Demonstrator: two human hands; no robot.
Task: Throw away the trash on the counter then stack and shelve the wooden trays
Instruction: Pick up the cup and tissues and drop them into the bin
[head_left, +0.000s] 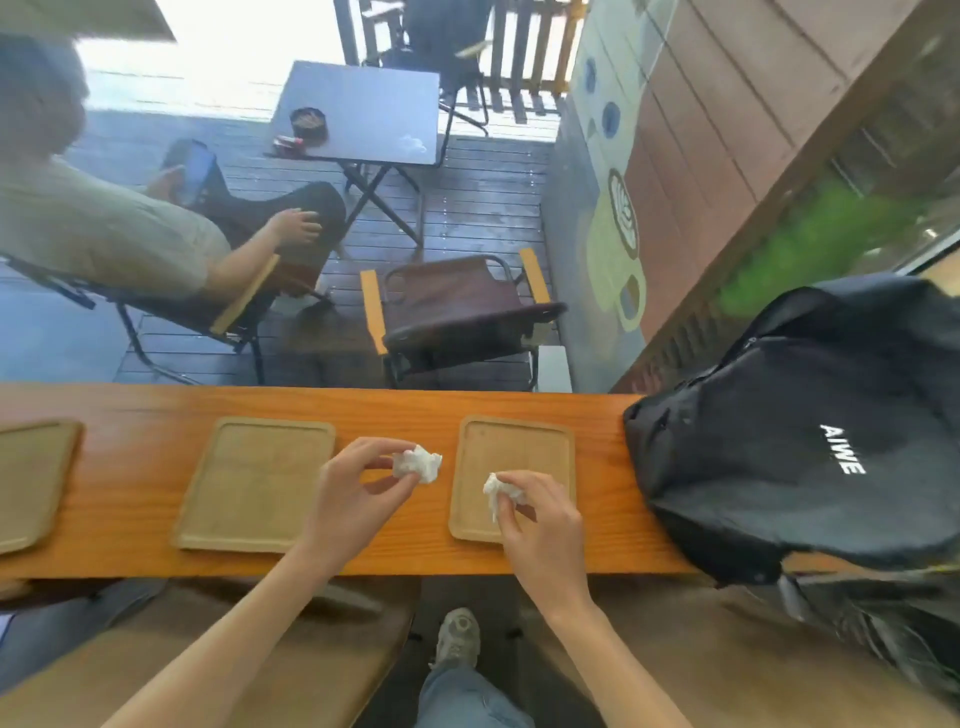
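Note:
Three wooden trays lie flat on the orange wooden counter (130, 467): a left tray (31, 483) cut by the frame edge, a middle tray (254, 483) and a right tray (511, 447). My left hand (353, 493) pinches a crumpled white tissue (418, 462) above the counter between the middle and right trays. My right hand (535, 514) pinches a second crumpled tissue (496, 491) over the right tray.
A black backpack (800, 431) lies on the counter's right end, close to the right tray. Beyond the glass a person sits in a folding chair, with another chair (457, 306) and a small table (363, 111). Bench seats (208, 649) stand below the counter.

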